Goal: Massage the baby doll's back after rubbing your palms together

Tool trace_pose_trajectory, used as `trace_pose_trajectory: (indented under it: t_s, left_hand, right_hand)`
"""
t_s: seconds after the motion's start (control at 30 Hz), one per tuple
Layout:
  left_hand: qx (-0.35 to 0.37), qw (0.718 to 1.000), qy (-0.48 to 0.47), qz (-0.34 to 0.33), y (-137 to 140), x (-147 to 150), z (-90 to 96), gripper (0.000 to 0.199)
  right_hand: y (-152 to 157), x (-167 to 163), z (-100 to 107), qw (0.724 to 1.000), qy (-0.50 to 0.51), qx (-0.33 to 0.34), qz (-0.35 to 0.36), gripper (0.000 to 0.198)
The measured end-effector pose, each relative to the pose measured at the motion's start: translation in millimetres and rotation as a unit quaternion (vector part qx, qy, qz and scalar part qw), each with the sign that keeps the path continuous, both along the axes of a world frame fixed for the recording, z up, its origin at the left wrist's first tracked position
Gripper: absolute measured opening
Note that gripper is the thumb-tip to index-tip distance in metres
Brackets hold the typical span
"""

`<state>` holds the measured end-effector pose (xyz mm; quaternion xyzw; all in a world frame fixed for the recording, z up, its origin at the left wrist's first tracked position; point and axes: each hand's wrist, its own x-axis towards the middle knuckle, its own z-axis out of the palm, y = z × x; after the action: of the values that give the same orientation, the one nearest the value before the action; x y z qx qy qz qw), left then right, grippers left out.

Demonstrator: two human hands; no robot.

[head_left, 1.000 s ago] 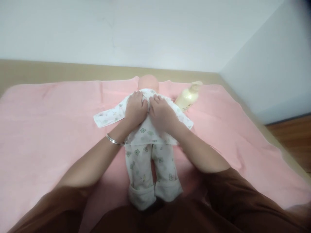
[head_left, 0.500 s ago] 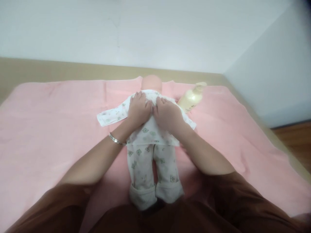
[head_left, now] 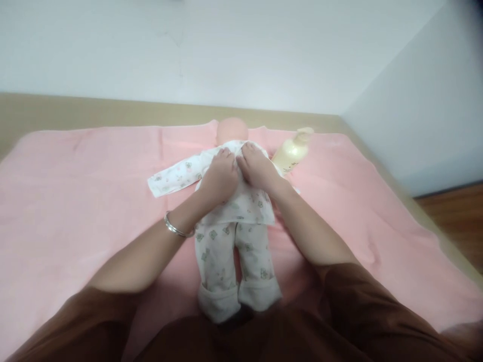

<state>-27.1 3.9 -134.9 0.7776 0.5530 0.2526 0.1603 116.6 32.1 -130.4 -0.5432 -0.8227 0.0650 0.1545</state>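
A baby doll lies on a pink blanket, its bare head [head_left: 232, 130] pointing away from me; no face shows. It wears a white printed shirt [head_left: 251, 208] and matching trousers [head_left: 217, 256] with thick turned-up cuffs. My left hand [head_left: 222, 173] is closed on the upper middle of the shirt, its fingers curled, with a silver bangle on the wrist. Close beside it, my right hand [head_left: 258, 166] has its bent fingers gripping the cloth just below the neck. The cloth between the fingers is mostly hidden. One shirt sleeve [head_left: 175, 176] stretches out to the left.
A pale yellow pump bottle [head_left: 292, 153] leans or lies tilted right of the doll's shoulder. Beneath everything is the pink blanket [head_left: 83, 211] on a tan surface [head_left: 75, 110]. White walls [head_left: 245, 55] rise behind and to the right; wooden floor [head_left: 453, 211] shows at far right.
My fingers, flatter on the shirt before, are now curled into the cloth, and my hands sit a little higher on it. The whole view has shifted slightly.
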Motion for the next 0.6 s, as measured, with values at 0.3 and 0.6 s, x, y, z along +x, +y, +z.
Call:
trace_pose_trajectory:
  t_s: [0.3,0.6]
  left_hand:
    - [-0.019,0.994,-0.038,0.103,28,-12,-20.7,0.059]
    - [0.027,0.992,-0.056,0.11,27,-9,-30.4,0.06]
  right_hand:
    - [-37,-18,7,0.984,-0.152,0.095,-0.004,0.046]
    - [-10,-17,-12,0.996,0.021,0.052,-0.071,0.046]
